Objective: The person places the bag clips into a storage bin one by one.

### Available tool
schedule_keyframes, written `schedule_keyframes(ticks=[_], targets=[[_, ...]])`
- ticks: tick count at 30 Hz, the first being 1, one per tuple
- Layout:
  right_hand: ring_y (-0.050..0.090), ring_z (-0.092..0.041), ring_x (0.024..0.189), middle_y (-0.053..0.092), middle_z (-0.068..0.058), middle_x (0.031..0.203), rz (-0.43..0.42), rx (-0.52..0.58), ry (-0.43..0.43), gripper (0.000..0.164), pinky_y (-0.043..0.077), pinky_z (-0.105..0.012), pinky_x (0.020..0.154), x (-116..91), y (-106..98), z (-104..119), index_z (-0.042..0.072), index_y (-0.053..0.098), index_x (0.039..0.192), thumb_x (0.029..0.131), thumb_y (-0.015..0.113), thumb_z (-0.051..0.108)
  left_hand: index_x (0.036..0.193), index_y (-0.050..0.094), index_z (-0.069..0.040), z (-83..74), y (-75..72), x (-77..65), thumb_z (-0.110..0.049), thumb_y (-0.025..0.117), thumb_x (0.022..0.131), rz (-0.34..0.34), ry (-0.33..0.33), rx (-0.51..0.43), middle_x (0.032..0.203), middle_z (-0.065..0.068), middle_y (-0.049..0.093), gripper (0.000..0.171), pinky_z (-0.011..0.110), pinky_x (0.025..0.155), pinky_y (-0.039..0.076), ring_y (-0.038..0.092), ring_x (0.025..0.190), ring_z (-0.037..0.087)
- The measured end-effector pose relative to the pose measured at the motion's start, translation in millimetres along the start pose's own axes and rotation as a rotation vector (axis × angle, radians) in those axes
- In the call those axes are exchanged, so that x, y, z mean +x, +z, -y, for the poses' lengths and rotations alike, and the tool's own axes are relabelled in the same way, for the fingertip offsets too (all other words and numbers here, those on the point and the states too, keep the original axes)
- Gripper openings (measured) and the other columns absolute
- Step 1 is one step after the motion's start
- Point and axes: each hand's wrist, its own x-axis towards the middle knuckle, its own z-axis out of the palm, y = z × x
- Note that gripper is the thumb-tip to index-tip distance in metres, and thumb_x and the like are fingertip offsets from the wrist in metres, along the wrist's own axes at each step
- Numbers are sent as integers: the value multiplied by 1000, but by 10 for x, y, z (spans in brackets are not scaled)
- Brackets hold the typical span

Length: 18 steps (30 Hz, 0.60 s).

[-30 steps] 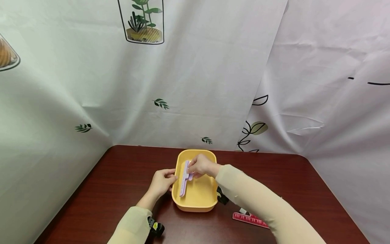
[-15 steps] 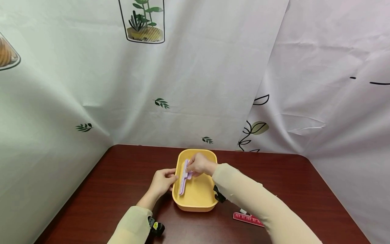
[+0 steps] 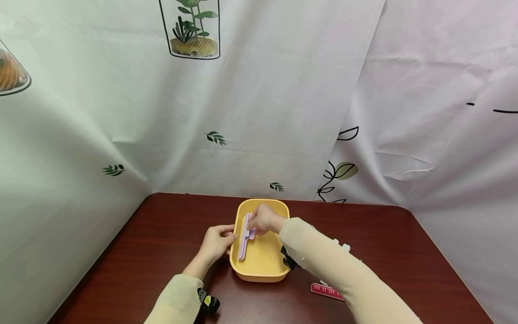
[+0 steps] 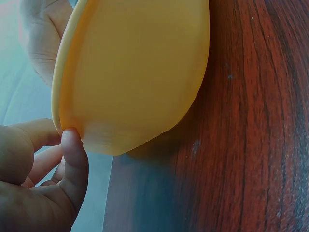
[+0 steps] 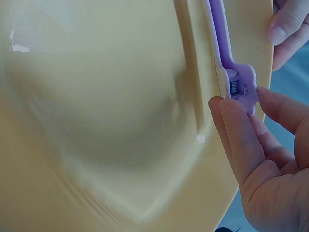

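My left hand [image 3: 216,243] pinches the left rim of a yellow plastic tray [image 3: 261,276], which has rounded corners. In the left wrist view, the thumb and fingers close on the edge of the tray wall [image 4: 135,72]. A long lilac sealing clip [image 3: 243,248] lies lengthwise along the inner left side of the tray. With its fingertips, my right hand [image 3: 265,219] pinches the clip's wide grip tab. The right wrist view shows a small spring in the clip [image 5: 247,82], with the thumb on one side of the tab and fingers on the other.
Right of the tray, a red ruler-like strip with white marks [image 3: 326,291] lies on the dark red-brown table [image 3: 170,225]. Small white things [image 3: 346,247] show past the right sleeve [image 3: 323,256], which hides part of that side. A printed white cloth [image 3: 263,112] hangs behind.
My right forearm has shifted slightly left, uncovering small white things beyond the sleeve and covering more of the red strip. Both hands keep their hold, and the clip stays nearly in place.
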Motion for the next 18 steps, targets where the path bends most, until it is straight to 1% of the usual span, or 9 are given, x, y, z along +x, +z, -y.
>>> schedule_keyframes(ticks=[12, 18], targets=[[55, -11, 47, 69, -14, 71, 11, -21, 7, 6, 58, -30, 55, 56, 47, -39, -3, 70, 81, 77, 74, 1, 121, 60, 8, -8, -2, -16, -1, 63, 83, -4, 5, -7, 86, 12, 66, 38, 30, 46, 53, 58, 56, 13], [57, -12, 48, 69, -13, 70, 13, -28, 11, 6, 59, -34, 61, 62, 66, -48, -2, 71, 80, 76, 74, 0, 121, 59, 9, -17, -12, -30, 0, 63, 83, 3, 13, -16, 86, 14, 66, 39, 29, 45, 52, 57, 54, 13]])
